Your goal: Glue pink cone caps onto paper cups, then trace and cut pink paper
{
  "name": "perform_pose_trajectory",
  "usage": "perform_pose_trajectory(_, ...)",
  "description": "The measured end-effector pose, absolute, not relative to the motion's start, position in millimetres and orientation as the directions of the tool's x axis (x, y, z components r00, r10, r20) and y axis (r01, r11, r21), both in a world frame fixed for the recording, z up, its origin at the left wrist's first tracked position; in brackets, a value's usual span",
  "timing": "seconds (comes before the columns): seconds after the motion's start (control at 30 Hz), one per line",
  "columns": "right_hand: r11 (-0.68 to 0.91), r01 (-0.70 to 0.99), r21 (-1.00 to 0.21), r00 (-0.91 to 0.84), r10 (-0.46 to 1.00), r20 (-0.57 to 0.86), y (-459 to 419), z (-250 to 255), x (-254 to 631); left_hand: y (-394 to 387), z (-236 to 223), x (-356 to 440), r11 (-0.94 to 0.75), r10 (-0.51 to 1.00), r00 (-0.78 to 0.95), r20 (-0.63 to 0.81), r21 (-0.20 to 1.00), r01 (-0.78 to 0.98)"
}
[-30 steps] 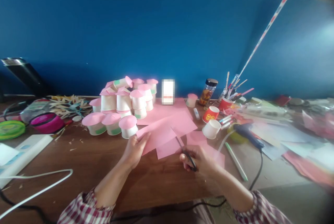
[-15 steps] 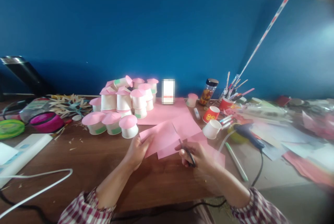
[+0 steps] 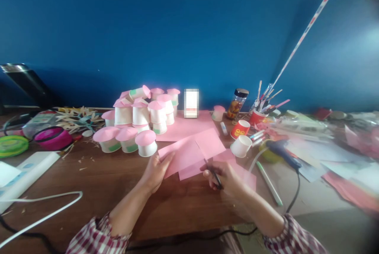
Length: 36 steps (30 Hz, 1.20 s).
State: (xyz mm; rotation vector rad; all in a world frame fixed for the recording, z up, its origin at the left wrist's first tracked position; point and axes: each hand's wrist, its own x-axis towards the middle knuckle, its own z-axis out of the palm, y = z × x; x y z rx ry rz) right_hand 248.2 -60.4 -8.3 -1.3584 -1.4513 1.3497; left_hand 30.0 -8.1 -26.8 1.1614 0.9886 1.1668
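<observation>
My left hand (image 3: 156, 173) pinches the left edge of a pink sheet of paper (image 3: 183, 157) between thumb and fingers. A slit runs into the sheet from its far edge towards me. In my right hand (image 3: 223, 177) is a pair of dark-handled scissors (image 3: 217, 181), with its blades at the near end of the slit. How wide the blades are apart I cannot tell. Another pink piece (image 3: 245, 173) lies partly under my right hand. Behind the held sheet, a larger pink sheet (image 3: 189, 127) lies flat on the table.
Several white paper cups with pink cone tops (image 3: 145, 139) are stacked at left. To the right are a white cup (image 3: 241, 146), a red cup (image 3: 239, 129), a green pen (image 3: 269, 185) and a glue gun (image 3: 286, 153). A power strip (image 3: 29, 179) and white cable lie at far left.
The part of the sheet right of the slit has shifted, and its right edge now stands out from the paper behind. My right hand and the scissors moved very slightly; my left hand stayed put.
</observation>
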Motion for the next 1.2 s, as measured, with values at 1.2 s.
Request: perform_pose_trajectory(1.2,-0.161,0.076,-0.984,-0.099,0.981,-0.168,-77.1,-3.9,265.2,-4.0,-33.0,25.8,-0.098,0.990,0.124,0.070,0.967,0.235)
